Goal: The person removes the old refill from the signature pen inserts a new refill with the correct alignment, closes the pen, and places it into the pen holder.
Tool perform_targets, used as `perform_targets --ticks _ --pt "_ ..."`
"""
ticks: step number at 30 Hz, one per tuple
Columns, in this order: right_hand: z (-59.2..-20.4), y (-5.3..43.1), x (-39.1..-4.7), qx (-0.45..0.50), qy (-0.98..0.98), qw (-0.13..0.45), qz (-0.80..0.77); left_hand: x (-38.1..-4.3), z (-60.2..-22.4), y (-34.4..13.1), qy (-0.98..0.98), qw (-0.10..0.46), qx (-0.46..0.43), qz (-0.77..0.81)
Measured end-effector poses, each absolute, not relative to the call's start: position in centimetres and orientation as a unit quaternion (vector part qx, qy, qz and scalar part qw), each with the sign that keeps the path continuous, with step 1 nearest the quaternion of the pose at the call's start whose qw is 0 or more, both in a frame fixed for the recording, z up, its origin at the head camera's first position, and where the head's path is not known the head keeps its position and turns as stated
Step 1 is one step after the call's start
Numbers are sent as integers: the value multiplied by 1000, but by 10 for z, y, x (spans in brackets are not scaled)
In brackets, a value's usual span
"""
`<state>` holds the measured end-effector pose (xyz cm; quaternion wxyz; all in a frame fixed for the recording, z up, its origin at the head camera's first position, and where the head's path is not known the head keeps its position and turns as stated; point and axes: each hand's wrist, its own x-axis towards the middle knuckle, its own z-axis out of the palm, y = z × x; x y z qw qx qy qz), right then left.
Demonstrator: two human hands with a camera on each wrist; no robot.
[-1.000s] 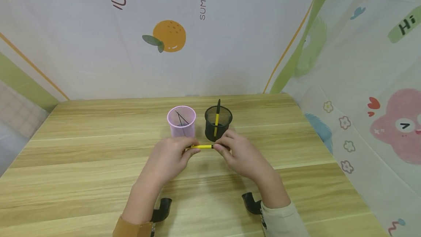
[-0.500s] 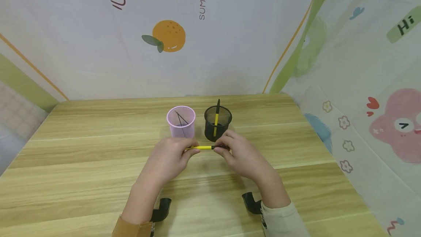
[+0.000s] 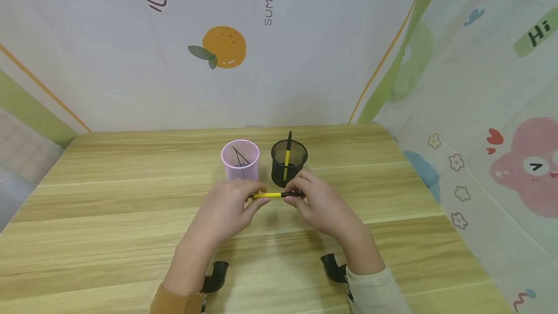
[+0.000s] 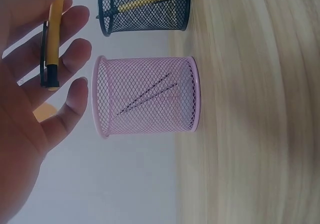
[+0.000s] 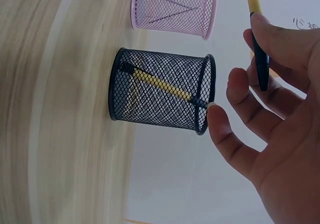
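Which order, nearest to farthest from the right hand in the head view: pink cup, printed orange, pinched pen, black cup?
1. Pinched pen, in the right hand itself.
2. Black cup, just beyond the hand.
3. Pink cup, left of the black cup.
4. Printed orange, up on the backdrop.

Yellow pen [image 3: 273,195], black tapered end [image 5: 260,59] and clip [image 4: 43,46]; held crosswise in fingers [image 3: 302,181].
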<state>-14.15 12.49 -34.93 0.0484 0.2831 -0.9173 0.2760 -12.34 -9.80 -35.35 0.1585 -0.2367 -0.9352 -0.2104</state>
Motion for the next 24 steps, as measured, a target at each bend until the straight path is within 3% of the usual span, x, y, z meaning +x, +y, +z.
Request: perform_targets --ticks 24 --pt "-350 124 -141 272 -930 37 243 -124 -355 -97 -931 162 -242 -219"
